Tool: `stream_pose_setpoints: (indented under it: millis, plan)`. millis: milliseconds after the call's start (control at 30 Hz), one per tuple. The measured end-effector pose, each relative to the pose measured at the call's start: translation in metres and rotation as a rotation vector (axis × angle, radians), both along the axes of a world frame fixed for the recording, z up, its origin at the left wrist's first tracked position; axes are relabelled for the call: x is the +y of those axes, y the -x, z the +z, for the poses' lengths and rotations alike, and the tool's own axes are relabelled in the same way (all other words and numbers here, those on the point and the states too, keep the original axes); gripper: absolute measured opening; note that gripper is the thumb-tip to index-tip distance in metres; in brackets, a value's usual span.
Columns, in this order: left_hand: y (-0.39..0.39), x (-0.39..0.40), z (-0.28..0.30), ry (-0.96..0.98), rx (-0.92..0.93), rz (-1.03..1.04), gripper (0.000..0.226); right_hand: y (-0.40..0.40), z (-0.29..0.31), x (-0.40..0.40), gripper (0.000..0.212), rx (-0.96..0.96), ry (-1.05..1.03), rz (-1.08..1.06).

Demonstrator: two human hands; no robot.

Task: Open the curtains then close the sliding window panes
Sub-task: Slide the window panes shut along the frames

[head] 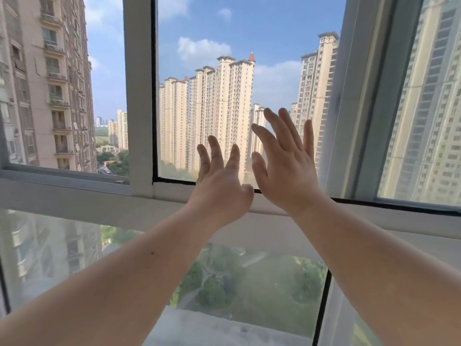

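Both arms reach forward to the white-framed window. My left hand (219, 183) and my right hand (287, 168) are side by side, palms toward the middle pane (199, 33), fingers spread and holding nothing. I cannot tell whether they touch the glass. A white upright frame (138, 96) bounds this pane on the left. On the right a sliding pane's slanted frame (361, 96) stands just beyond my right hand. Another sliding pane (50, 96) is at the far left. No curtain is in view.
A white sill rail (99, 201) runs across below the hands. Under it are fixed lower glass panels (249, 283) split by a black-edged upright (324, 308). Tall apartment towers and trees show outside.
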State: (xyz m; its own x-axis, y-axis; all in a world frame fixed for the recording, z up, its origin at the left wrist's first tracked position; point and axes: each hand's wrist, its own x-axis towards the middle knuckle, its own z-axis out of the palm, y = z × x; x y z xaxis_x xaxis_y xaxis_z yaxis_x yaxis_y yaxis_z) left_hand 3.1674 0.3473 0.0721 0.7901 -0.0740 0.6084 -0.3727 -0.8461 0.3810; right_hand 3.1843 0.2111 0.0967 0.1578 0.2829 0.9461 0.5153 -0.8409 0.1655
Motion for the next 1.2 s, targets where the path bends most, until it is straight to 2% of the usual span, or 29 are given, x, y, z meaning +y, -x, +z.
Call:
stream_pose_setpoints:
  millis: [100,167,233,300,367,467,733,933,1200]
  plan:
    - [0.011,0.003,0.001,-0.024,-0.07,-0.138,0.065,0.0,0.0,-0.002,0.04,-0.014,-0.022,0.03]
    - [0.014,0.016,0.006,0.149,-0.216,-0.126,0.055,0.0,-0.001,-0.004,0.041,-0.023,-0.014,0.028]
    - [0.007,0.03,0.017,0.34,-0.336,0.038,0.057,-0.001,-0.002,-0.008,0.043,-0.018,0.007,-0.001]
    - [-0.005,0.041,0.027,0.495,-0.282,0.151,0.068,-0.002,-0.006,-0.013,0.046,0.007,0.026,-0.044]
    - [-0.016,0.041,0.028,0.581,-0.121,0.115,0.073,-0.005,-0.01,-0.018,0.049,0.033,0.025,-0.098]
    - [-0.026,0.02,0.018,0.667,0.005,-0.04,0.054,-0.008,-0.014,-0.036,0.052,0.034,0.029,-0.185]
    - [-0.03,-0.037,0.01,0.615,-0.08,-0.085,0.04,-0.01,-0.019,-0.085,0.055,-0.019,-0.009,-0.294]
    - [-0.031,-0.079,0.006,0.629,-0.088,-0.119,0.05,-0.006,-0.019,-0.127,0.054,-0.028,-0.004,-0.344]
    - [-0.028,-0.127,0.004,0.652,-0.112,-0.151,0.05,-0.002,-0.02,-0.174,0.053,-0.047,-0.009,-0.344]
